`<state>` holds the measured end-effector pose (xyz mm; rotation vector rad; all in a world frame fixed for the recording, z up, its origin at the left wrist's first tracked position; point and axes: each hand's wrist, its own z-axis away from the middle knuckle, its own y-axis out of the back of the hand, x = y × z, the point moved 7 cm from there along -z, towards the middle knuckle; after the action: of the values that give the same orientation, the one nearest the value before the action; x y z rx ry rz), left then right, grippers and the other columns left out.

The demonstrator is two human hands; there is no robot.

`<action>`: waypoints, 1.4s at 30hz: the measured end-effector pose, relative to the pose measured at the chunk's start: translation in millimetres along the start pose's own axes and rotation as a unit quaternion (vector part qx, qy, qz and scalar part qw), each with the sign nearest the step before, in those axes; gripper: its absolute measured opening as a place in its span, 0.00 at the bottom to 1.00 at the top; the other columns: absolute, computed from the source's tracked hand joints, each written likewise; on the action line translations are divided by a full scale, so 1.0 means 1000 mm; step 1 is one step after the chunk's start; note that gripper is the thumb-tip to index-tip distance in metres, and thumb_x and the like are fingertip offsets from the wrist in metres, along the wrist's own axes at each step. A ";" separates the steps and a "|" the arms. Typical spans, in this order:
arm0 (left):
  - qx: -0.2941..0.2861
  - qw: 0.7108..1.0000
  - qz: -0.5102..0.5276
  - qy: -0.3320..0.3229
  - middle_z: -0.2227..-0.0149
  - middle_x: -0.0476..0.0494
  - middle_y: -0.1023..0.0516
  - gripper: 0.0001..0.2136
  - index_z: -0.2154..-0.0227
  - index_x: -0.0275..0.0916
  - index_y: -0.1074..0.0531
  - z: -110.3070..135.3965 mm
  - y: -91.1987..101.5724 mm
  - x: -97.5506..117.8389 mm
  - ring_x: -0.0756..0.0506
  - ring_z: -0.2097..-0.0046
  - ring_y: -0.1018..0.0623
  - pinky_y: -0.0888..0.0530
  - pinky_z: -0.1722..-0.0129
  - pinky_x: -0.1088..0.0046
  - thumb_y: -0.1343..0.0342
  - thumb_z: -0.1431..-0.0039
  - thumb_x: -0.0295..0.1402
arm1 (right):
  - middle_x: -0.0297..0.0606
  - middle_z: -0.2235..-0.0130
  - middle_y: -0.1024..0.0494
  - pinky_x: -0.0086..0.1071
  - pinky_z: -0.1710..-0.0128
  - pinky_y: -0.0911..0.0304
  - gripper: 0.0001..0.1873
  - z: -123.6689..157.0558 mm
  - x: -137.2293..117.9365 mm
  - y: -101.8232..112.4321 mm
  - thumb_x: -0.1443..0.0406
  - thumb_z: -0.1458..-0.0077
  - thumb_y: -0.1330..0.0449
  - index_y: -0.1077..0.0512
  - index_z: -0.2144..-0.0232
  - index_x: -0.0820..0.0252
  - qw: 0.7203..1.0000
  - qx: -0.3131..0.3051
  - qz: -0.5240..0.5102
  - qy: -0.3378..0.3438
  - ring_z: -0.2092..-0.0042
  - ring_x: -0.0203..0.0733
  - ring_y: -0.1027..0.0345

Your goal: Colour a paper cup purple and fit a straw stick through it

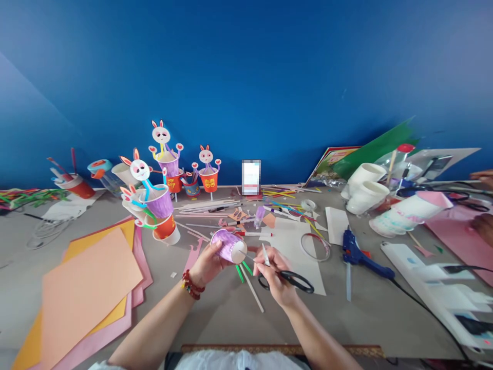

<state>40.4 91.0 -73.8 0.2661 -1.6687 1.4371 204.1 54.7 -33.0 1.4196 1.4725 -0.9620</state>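
My left hand [210,266] grips a paper cup [228,245] coloured purple, tipped on its side so that its white base faces right. Black-handled scissors [296,281] are in my right hand [277,277], with the blades parted. One blade tip reaches the cup's base; whether it has pierced it I cannot tell. Below the cup, green and white straws [252,288] lie on the table. A white paper sheet [308,267] lies beneath and beside my right hand.
Rabbit figures on stacked cups [162,205] stand at left, behind layered coloured card [88,293]. A blue glue gun [356,254], a roll of tape [315,247] and a white power strip [431,293] lie at right. Another person's hand [483,226] shows at the far right.
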 end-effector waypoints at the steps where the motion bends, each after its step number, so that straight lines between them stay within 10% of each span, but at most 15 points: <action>1: 0.003 1.000 -0.003 0.002 0.46 0.37 0.25 0.26 0.40 0.45 0.36 0.000 0.001 -0.001 0.36 0.50 0.22 0.22 0.59 0.63 0.41 0.40 0.43 | 0.32 0.76 0.28 0.34 0.68 0.38 0.07 0.000 0.000 0.000 0.64 0.43 0.44 0.31 0.73 0.55 1.000 -0.002 0.004 -0.001 0.71 0.40 0.33; 42: 0.052 0.998 -0.009 0.023 0.52 0.38 0.21 0.28 0.41 0.43 0.34 -0.001 0.012 -0.009 0.38 0.53 0.20 0.23 0.57 0.63 0.37 0.44 0.43 | 0.31 0.76 0.30 0.31 0.73 0.42 0.07 -0.004 0.000 0.003 0.66 0.44 0.46 0.32 0.74 0.56 0.998 -0.039 0.044 0.009 0.74 0.37 0.36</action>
<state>38.1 91.9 -88.5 0.3028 -1.5540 1.5084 206.9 58.8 -31.8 1.4288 1.4322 -0.8305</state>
